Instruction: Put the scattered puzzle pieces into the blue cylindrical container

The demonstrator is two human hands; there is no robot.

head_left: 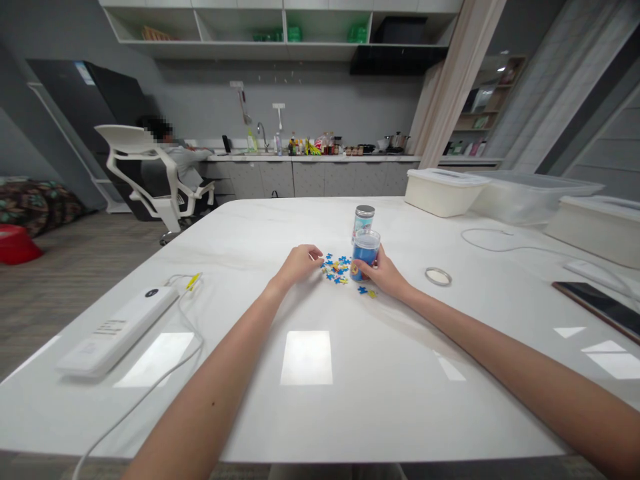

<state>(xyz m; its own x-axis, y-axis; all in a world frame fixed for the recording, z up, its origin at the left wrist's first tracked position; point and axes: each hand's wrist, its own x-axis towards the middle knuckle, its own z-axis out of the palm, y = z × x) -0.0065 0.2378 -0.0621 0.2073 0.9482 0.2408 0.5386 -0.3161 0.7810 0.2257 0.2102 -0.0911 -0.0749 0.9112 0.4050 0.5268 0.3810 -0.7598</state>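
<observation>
A loose pile of small blue and yellow jigsaw puzzle pieces (334, 269) lies on the white table (400, 393). At the pile's left edge is my left hand (299, 263), its fingers lightly bent and apart, with nothing visible in them. My right hand (383, 272) is wrapped around a clear jar (365, 248) with a blue wrap, upright and without its lid. Two stray pieces (363, 290) lie just in front of the jar. Behind it stands a second jar (363, 219) with a silver lid on. A round silver-rimmed lid (438, 276) rests to the right of my right hand.
On the left lie a white power strip (120, 330) and a cable (193, 353). A dark phone (600, 308) is at the right edge. Lidded storage boxes (443, 193) line the back right. Beyond the table, a person (183, 163) sits in a white chair (133, 137).
</observation>
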